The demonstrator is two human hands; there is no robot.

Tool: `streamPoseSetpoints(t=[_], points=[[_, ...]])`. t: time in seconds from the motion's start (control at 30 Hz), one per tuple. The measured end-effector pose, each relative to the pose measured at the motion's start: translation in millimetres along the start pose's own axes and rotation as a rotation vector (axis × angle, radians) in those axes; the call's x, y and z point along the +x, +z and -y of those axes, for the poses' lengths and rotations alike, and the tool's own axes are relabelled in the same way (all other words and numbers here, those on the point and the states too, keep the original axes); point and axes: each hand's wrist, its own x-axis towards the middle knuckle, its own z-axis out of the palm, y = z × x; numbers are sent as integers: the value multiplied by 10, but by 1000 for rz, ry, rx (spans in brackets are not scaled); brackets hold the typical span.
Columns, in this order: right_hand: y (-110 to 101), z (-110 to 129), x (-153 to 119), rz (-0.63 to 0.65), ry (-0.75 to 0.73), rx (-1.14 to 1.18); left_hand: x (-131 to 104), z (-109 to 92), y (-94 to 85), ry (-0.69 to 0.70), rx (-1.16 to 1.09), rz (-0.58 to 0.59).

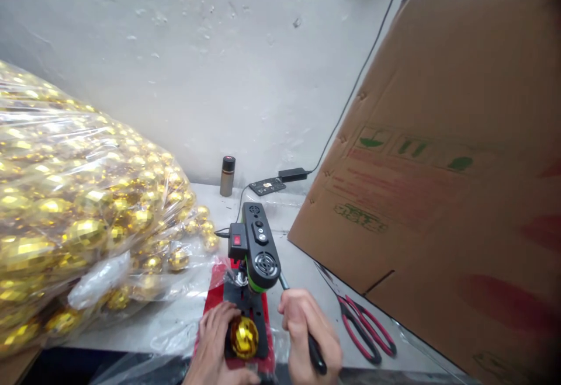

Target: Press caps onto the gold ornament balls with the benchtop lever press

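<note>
A small black bench machine (262,239) with a green ring under its head stands on a black base plate over a red sheet (214,288). On the front of the plate sits a faceted gold ball (244,338). My left hand (214,347) is beside the ball on its left, thumb and fingers spread around it and touching it. My right hand (311,338) is wrapped round the machine's lever (316,356), whose black grip end sticks out below the fist.
A clear plastic bag of gold balls (87,198) fills the left. Red-and-black scissors (366,326) lie right of my right hand, near a large cardboard box (438,169). Behind the machine are a dark-capped bottle (227,176), a phone-like object (267,186) and a black adapter (293,174).
</note>
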Motion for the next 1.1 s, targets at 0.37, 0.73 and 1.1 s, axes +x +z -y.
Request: streamPoseSetpoints(t=[0.37,0.73,1.1], points=[[186,11,-230,-142,142,50,1110,341,-1156,-483,454,-186],[28,-17,25,-7,-35,13,597,-68,-1082,-626,-640,-320],[-18,32,107,34,-14,25,421,-478,-669,-1094,-1492,-222]])
